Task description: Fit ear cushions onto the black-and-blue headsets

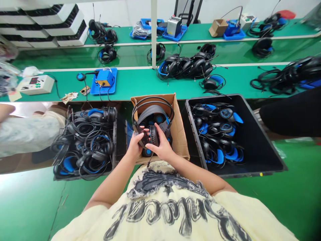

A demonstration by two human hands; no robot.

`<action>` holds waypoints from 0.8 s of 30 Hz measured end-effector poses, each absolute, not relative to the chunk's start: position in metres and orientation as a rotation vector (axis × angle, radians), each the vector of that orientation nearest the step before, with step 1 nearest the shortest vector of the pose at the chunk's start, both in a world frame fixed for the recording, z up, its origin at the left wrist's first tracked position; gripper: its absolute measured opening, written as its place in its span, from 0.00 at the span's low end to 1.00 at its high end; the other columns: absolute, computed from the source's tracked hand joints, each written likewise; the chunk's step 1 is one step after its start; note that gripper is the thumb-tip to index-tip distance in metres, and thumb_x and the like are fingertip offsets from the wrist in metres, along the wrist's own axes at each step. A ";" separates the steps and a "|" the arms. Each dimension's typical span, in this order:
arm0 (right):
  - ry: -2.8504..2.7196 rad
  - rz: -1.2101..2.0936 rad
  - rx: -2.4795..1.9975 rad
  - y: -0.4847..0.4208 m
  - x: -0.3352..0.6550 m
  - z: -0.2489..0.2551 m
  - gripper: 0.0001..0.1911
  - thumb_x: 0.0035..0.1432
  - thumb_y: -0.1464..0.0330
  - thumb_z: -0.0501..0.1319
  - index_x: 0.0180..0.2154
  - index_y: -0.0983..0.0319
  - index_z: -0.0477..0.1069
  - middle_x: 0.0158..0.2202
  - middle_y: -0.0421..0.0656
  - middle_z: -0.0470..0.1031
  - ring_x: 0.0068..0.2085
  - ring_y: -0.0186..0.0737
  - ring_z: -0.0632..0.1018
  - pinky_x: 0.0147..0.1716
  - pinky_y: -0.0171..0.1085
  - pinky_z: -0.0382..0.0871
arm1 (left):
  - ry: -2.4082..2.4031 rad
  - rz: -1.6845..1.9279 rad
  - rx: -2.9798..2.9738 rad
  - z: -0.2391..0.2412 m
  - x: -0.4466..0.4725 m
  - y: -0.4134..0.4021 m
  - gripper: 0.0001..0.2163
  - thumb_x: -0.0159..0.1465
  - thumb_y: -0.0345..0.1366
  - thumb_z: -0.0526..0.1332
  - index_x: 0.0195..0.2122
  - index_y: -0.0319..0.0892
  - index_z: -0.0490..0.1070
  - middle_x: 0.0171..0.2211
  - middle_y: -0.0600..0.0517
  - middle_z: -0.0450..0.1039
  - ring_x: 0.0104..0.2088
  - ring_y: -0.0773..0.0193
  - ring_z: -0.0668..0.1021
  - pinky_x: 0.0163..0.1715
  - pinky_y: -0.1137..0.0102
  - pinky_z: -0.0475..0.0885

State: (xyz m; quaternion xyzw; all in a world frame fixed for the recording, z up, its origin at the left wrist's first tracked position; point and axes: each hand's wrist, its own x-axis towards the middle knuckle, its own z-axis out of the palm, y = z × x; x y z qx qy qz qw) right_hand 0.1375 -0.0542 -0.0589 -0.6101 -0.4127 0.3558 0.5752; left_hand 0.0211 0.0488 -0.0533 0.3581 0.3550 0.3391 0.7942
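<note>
A black headset (152,112) with a curved headband is held upright over an open cardboard box (179,129) in front of me. My left hand (136,144) grips the headset's left ear cup from the side, fingers curled round it. My right hand (162,144) is closed on the ear cup beside it, with the thumb and fingers pressing on the dark pad. Inside the box, under the headset, lie several black and blue ear cups (147,152).
A black crate (260,150) with several black and blue headsets stands to the right, another crate (85,142) of tangled headsets to the left. Beyond is a green bench (135,82) with a blue tray, a control box (35,84) and piled headsets. A person's sleeve (27,132) shows at left.
</note>
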 end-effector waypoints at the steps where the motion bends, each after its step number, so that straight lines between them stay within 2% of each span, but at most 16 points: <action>1: -0.966 0.834 -1.428 -0.054 0.137 -0.059 0.54 0.53 0.53 0.71 0.73 0.57 0.48 0.71 0.52 0.58 0.71 0.53 0.62 0.72 0.53 0.53 | 0.767 0.729 0.766 -0.053 0.021 0.049 0.27 0.47 0.42 0.74 0.47 0.42 0.71 0.40 0.51 0.80 0.38 0.57 0.82 0.39 0.63 0.77; 17: -0.958 0.843 -1.409 -0.053 0.137 -0.063 0.53 0.54 0.55 0.71 0.73 0.56 0.47 0.69 0.52 0.59 0.68 0.53 0.66 0.70 0.55 0.57 | 0.759 0.739 0.791 -0.056 0.021 0.045 0.26 0.47 0.42 0.74 0.46 0.43 0.72 0.39 0.50 0.80 0.38 0.59 0.81 0.40 0.64 0.76; 24: -1.038 0.809 -1.476 -0.055 0.136 -0.069 0.53 0.53 0.57 0.73 0.72 0.53 0.49 0.65 0.51 0.63 0.68 0.53 0.66 0.70 0.56 0.56 | 0.729 0.762 0.968 -0.060 0.018 0.034 0.27 0.45 0.45 0.77 0.46 0.43 0.76 0.44 0.49 0.78 0.46 0.56 0.79 0.49 0.63 0.75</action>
